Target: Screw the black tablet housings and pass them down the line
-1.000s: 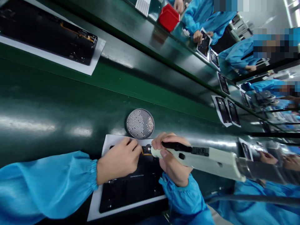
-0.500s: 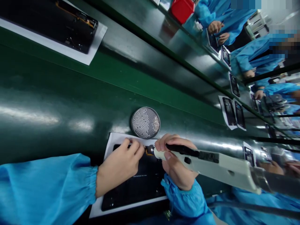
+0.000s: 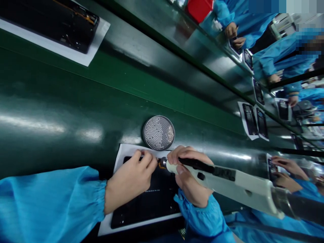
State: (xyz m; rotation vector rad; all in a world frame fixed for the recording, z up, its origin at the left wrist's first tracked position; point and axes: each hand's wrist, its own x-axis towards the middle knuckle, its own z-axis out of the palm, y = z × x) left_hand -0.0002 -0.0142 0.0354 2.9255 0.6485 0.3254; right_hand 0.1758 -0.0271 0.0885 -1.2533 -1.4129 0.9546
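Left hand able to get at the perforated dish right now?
Probably yes: the dish lies just beyond the left hand, with only white sheet and bench showing between; the tool in the right hand sits aside.

Panel [image 3: 149, 204]: black, flat, rectangular, one line of small pale print, a few bright specks near the lower edge. Lies flat, slightly skewed; upper part partly covered, some orange showing there.

Driver [image 3: 227, 185]: off-white body, long black lever, metal collar at nose, thick dark tail. Nose over panel's upper part, body slanting off past its right side. Can't tell if tip touches.
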